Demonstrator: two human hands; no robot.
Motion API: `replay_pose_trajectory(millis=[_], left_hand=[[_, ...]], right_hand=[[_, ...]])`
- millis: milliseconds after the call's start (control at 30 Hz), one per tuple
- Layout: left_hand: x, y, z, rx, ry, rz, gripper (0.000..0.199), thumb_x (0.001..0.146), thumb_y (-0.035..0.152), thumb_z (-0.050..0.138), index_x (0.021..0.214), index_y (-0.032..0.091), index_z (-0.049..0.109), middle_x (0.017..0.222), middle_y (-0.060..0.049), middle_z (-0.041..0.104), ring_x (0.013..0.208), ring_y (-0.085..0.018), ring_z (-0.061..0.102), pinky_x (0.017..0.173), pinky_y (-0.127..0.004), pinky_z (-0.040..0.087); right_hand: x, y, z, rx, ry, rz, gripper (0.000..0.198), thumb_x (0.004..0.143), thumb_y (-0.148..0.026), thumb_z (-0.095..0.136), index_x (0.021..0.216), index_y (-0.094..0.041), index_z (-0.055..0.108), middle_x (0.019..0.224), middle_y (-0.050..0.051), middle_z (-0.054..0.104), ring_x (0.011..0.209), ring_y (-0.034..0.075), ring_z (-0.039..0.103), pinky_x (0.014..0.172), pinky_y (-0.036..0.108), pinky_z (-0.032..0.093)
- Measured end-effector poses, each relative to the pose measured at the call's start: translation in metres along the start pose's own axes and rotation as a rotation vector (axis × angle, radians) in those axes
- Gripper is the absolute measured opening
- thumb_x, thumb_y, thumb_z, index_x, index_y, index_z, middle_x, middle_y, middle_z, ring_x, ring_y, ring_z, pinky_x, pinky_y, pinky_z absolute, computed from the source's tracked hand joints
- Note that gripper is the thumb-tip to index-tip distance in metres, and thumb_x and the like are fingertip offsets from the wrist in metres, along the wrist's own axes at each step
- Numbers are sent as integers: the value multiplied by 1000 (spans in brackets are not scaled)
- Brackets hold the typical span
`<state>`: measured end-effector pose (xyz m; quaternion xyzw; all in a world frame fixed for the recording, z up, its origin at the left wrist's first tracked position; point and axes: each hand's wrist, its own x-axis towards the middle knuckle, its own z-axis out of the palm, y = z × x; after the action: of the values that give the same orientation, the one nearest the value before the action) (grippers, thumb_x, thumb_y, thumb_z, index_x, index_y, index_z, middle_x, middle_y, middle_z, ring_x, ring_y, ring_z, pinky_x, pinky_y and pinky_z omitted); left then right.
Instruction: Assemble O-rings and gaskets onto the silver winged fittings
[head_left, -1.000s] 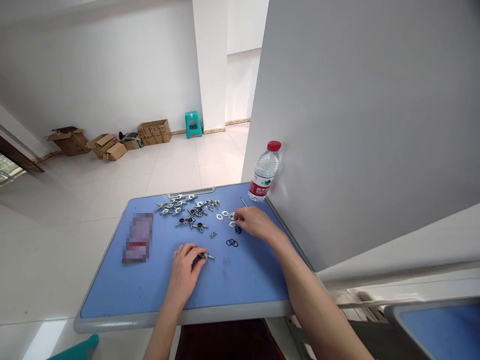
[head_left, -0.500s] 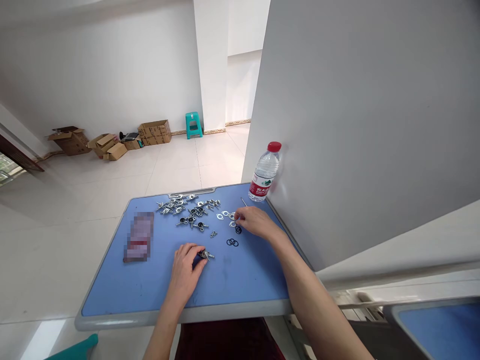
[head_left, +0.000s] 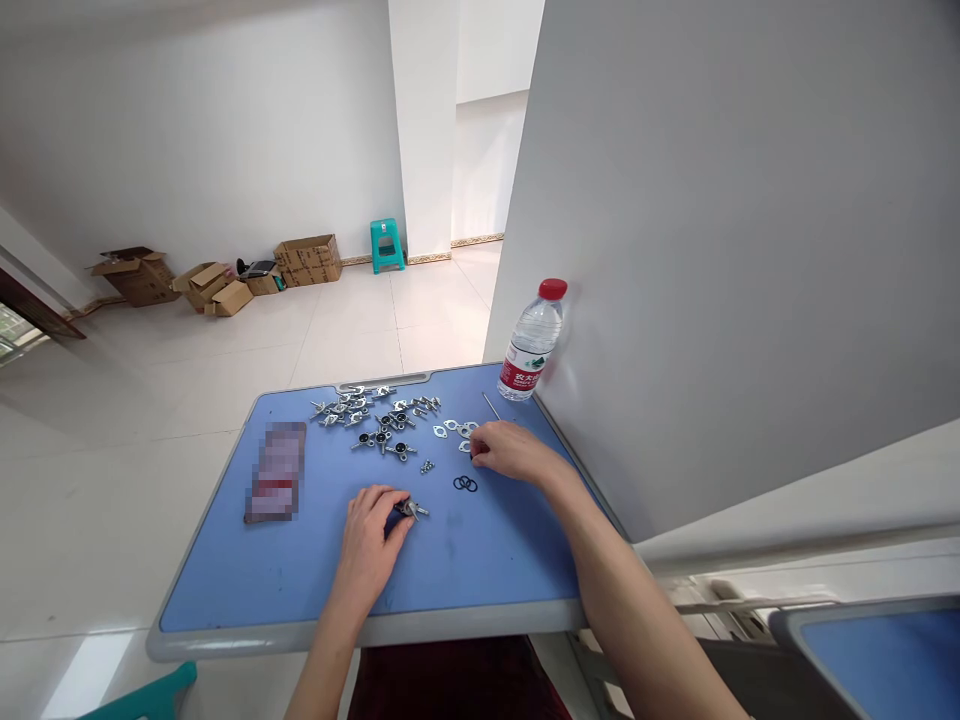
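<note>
The metal fitting (head_left: 412,509) is at the near middle of the counter (head_left: 300,580), its thin end pointing rightward from the left hand (head_left: 370,522). That hand's grip is clamped on the fitting, thumb and fingers about it, and has stayed put. The change is at the right hand (head_left: 512,449): half a second ago its fingertips were over the flat metal plates (head_left: 463,432); now they have come slightly nearer the person, covering the spot where a few black rings showed. Its fingers look close together, with something dark at their tips, but whether they hold a ring cannot be told. The work seems, then, to have turned from the plates to the rings, with the fitting kept ready. Three loose black rings (head_left: 466,484) overlap just below that hand. Small screws (head_left: 427,466) lie to their left, and beyond them fittings with black centres (head_left: 383,438) and a heap of others (head_left: 349,409). A thin rod (head_left: 490,406) and a water bottle (head_left: 528,350) stand farther off, the rod lying flat
</note>
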<state>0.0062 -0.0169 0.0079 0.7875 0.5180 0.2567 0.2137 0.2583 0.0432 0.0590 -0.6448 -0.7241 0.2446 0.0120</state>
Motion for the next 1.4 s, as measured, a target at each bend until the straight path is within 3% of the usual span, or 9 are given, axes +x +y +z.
replay_pose_trajectory(millis=[267,633,1033,1133,1233,1400], left_hand=[[-1,0,-1,7,18,14,21,86,18,57,105,24,65,105,-4,65,100,-24,59,89,-42,48],[-1,0,0,8,26,24,21,87,18,56,105,24,65,106,-5,65,100,-24,59,89,-42,48],[-1,-2,2,23,42,31,21,87,18,56,105,24,65,105,-5,65,99,-24,59,87,-41,48],[-1,-1,2,14,38,30,22,88,18,55,106,25,65,105,-5,65,99,-24,58,87,-41,47],[-1,1,1,3,18,29,22,89,17,54,106,25,65,104,-5,65,99,-24,58,87,-42,46],[-1,3,0,8,12,24,20,88,16,55,102,25,66,100,-5,64,97,-24,57,85,-41,47]], right_hand=[[-2,6,-5,4,61,63,18,83,-19,60,99,-19,67,95,5,68,81,17,59,57,24,30],[-3,0,-7,3,24,85,12,80,-17,64,92,-20,68,93,4,68,82,18,59,56,24,28],[-8,4,-11,120,34,14,14,78,-10,54,73,-15,66,71,3,66,64,14,55,54,23,31],[-16,-5,-12,207,14,-68,14,80,-14,54,76,-17,68,73,1,67,66,13,56,56,22,36],[-24,-22,-5,337,-55,-261,11,78,-15,59,76,-18,69,72,0,65,68,14,57,59,21,39],[-30,-51,17,327,-135,-533,17,79,-9,56,76,-19,69,74,-2,66,66,12,54,61,22,39]])
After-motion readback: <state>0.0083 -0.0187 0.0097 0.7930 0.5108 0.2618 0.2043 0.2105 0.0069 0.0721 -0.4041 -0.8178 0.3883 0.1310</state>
